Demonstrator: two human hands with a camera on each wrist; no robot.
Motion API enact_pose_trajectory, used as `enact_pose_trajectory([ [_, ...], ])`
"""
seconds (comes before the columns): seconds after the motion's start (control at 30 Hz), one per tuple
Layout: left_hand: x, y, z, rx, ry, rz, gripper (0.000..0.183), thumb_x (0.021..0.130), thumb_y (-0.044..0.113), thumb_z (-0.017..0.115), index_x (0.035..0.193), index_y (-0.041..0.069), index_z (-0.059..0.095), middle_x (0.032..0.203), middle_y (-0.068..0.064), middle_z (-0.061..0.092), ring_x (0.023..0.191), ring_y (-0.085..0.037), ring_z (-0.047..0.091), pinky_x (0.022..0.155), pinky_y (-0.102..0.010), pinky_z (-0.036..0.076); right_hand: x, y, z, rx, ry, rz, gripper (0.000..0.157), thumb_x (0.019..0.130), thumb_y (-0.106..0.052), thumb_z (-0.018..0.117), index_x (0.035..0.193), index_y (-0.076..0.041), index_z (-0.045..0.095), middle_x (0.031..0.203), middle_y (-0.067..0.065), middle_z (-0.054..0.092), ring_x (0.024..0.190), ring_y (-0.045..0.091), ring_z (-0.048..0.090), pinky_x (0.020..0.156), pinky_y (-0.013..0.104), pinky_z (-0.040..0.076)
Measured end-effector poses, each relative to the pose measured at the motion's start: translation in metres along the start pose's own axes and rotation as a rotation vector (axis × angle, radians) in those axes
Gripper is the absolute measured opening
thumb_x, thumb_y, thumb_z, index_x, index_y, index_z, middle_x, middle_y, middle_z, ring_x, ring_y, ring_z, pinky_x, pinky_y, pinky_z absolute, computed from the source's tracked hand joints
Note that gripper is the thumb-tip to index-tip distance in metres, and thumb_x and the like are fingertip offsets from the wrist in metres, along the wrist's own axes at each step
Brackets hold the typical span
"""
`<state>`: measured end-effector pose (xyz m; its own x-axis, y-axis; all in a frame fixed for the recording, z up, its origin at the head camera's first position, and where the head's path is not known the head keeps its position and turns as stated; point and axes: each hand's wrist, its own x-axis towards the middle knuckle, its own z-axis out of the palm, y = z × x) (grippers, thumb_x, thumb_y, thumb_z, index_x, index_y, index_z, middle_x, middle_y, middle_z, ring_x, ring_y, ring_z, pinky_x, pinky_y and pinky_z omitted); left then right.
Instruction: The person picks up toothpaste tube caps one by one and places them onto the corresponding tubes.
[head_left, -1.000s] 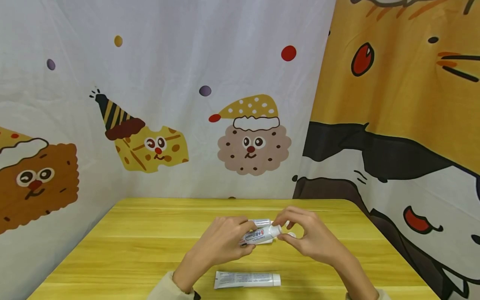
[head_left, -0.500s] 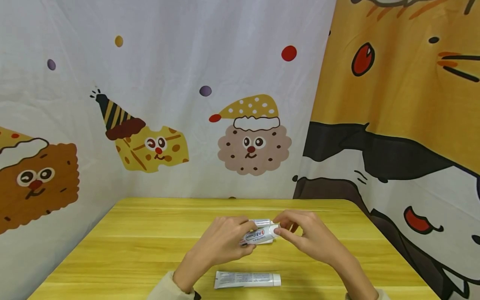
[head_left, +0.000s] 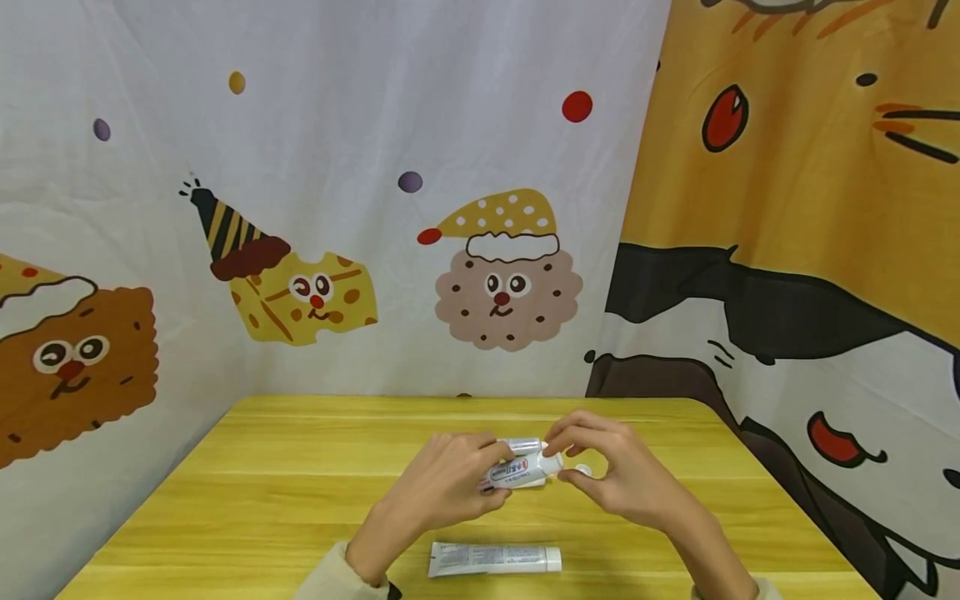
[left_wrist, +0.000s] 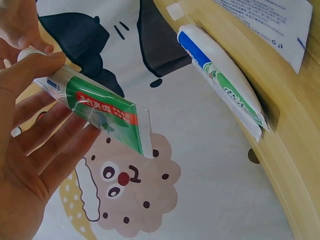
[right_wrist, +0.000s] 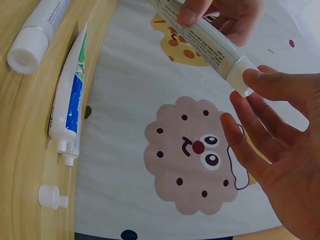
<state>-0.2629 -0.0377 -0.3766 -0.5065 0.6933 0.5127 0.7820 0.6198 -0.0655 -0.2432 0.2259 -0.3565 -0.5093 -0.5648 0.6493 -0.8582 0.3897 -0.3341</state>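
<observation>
My left hand (head_left: 457,475) grips a toothpaste tube (head_left: 517,471) by its body, white with blue lettering, above the table. In the left wrist view this toothpaste tube (left_wrist: 107,112) shows a green and red printed side and a flat crimped end. At its other end, my right hand (head_left: 618,471) has thumb and fingertips on the white cap (right_wrist: 240,77). That cap still sits on the tube in the right wrist view. My right palm faces the tube with the fingers bent.
Two uncapped toothpaste tubes (right_wrist: 72,100) lie side by side on the wooden table (head_left: 285,483), behind the held one. Loose white caps (right_wrist: 49,196) stand near their nozzles. A capped toothpaste tube (head_left: 495,559) lies closer to the front edge. A printed curtain (head_left: 337,167) hangs behind.
My right thumb and fingers have shifted around the cap, the thumb rolling over it and then back down to the right. The left hand and its tube have stayed put.
</observation>
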Motion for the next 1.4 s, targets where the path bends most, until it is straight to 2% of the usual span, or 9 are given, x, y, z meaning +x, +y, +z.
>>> enact_pose_trajectory([
  [0.13,-0.0002,-0.0001,-0.0001,-0.002,-0.002,-0.001,0.029,0.084,0.037,0.083,0.107,0.021,0.075,0.091,0.009,0.072,0.064,0.003,0.051,0.053,-0.010,0.037,0.0004,-0.0010,0.0002,-0.015,-0.005,0.018,0.040,0.078,0.006,0.085,0.105,-0.021,0.073,0.108,-0.003,0.071,0.096,0.012,0.067,0.077,0.026,0.060],
  [0.37,-0.0001,-0.0002,-0.0009,-0.004,0.006,0.000,0.030,0.084,0.037,0.083,0.107,0.021,0.075,0.092,0.009,0.073,0.064,0.003,0.053,0.053,-0.011,0.039,0.0013,-0.0020,0.0006,-0.042,-0.001,0.081,0.020,0.091,-0.009,0.078,0.104,-0.022,0.073,0.099,-0.010,0.074,0.082,0.003,0.066,0.072,0.025,0.058],
  [0.6,0.0001,-0.0006,-0.0005,-0.005,0.003,0.000,0.030,0.084,0.038,0.083,0.107,0.022,0.075,0.092,0.009,0.073,0.063,0.003,0.051,0.053,-0.010,0.038,0.0011,-0.0009,0.0008,-0.040,-0.027,0.168,0.013,0.096,-0.017,0.075,0.107,-0.022,0.072,0.099,-0.013,0.074,0.077,-0.002,0.065,0.070,0.025,0.058],
  [0.7,-0.0002,-0.0007,-0.0002,0.000,0.007,0.001,0.030,0.084,0.038,0.083,0.107,0.022,0.075,0.092,0.009,0.073,0.064,0.003,0.053,0.053,-0.011,0.039,0.0006,-0.0014,0.0002,-0.039,-0.033,0.176,0.017,0.093,-0.016,0.077,0.109,-0.023,0.072,0.103,-0.012,0.074,0.082,0.000,0.066,0.071,0.026,0.059],
  [0.93,-0.0002,-0.0012,0.0001,0.001,0.011,0.004,0.029,0.084,0.037,0.083,0.107,0.021,0.075,0.091,0.009,0.072,0.062,0.003,0.050,0.053,-0.011,0.037,0.0002,-0.0020,-0.0004,-0.042,-0.045,0.099,0.047,0.078,0.005,0.082,0.111,-0.025,0.071,0.114,-0.012,0.069,0.100,0.008,0.066,0.078,0.027,0.059],
  [1.03,-0.0005,-0.0012,0.0000,-0.002,0.012,0.004,0.029,0.084,0.037,0.083,0.107,0.021,0.075,0.090,0.009,0.072,0.062,0.003,0.048,0.052,-0.010,0.036,0.0002,-0.0016,0.0004,-0.034,-0.050,0.089,0.048,0.077,0.008,0.082,0.110,-0.024,0.071,0.114,-0.012,0.068,0.100,0.008,0.066,0.078,0.028,0.059],
  [1.2,-0.0010,-0.0011,-0.0001,-0.002,0.017,0.004,0.030,0.084,0.037,0.083,0.107,0.021,0.075,0.091,0.009,0.072,0.062,0.003,0.049,0.052,-0.011,0.037,0.0002,-0.0007,0.0010,-0.042,-0.032,0.079,0.033,0.085,-0.001,0.081,0.108,-0.022,0.071,0.105,-0.012,0.070,0.091,0.003,0.066,0.075,0.029,0.060],
  [1.4,-0.0011,-0.0012,-0.0002,0.007,0.028,0.009,0.029,0.084,0.038,0.083,0.108,0.022,0.075,0.090,0.010,0.072,0.061,0.003,0.050,0.052,-0.011,0.036,0.0004,-0.0008,0.0016,-0.028,-0.027,0.127,0.015,0.094,-0.016,0.076,0.106,-0.024,0.071,0.099,-0.014,0.073,0.080,-0.001,0.066,0.071,0.026,0.059],
])
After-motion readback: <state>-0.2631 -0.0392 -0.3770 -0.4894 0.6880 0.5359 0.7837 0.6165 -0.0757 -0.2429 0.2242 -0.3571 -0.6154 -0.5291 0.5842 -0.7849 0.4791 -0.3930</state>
